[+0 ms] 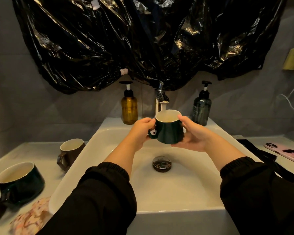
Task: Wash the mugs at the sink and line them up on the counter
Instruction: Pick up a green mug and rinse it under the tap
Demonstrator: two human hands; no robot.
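Green mug (170, 133): held upright over sink (98, 138), directly under tap (160, 99). A pale water stream runs from the spout to the mug's rear rim.
L hand (140, 131): fingers curled at the handle side, gripping the mug.
R hand (194, 138): palm against lower wall, fingers wrapped behind, thumb near rim, gripping the mug.
Drain (162, 163): below the mug, basin ctr.

Counter (32, 148), L of sink:
- Brown mug (71, 151): upright, handle toward camera, just beside sink edge.
- 2nd green mug (19, 180): upright, nearer camera, apart from brown mug.
- Patterned cloth (31, 216): in front of 2nd green mug.

Rear ledge: amber bottle (129, 109) L of tap. Dark bottle (201, 109) R of tap, pale label text too blurred to read.
R counter: phone (285, 151), pink case w/ black blotches.
Wall: black plastic sheet (143, 39) w/ two white tags, writing not legible.
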